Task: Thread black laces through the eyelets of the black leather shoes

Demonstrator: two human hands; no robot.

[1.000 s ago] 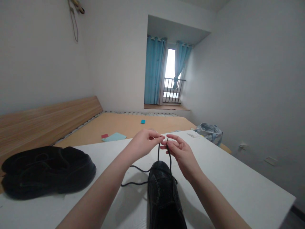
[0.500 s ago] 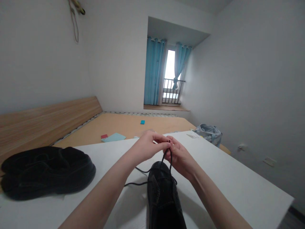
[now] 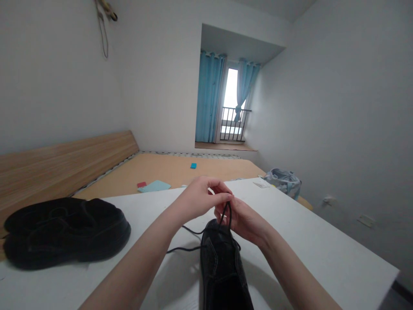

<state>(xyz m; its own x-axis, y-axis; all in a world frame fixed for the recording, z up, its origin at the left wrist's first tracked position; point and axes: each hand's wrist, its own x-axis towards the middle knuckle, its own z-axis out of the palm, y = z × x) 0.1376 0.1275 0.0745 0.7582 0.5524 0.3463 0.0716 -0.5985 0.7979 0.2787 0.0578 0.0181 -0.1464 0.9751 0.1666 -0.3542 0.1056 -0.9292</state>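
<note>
A black shoe (image 3: 222,262) stands on the white table in front of me, toe pointing away. From its front rises a black shoelace (image 3: 230,219), drawn up into a narrow loop. My left hand (image 3: 204,198) is closed in a pinch at the top of the loop, thumb and fingertips together. My right hand (image 3: 243,219) is closed on the lace just below and beside it, its curled fingers partly hidden behind the loop. Two loose lace strands run out left from the shoe and pass behind my left forearm.
Another pair-like black shoe shape (image 3: 67,232) lies on the left of the white table (image 3: 309,241). Beyond is a bed (image 3: 174,165) with a light blue sheet (image 3: 155,186), a red piece (image 3: 141,184) and a blue piece (image 3: 193,165). A grey-blue bag (image 3: 282,181) stands past the table's far right corner.
My right hand has moved slightly down, its fingers lower behind the lace loop. The left hand stays nearly in place, still pinching the top of the loop.
</note>
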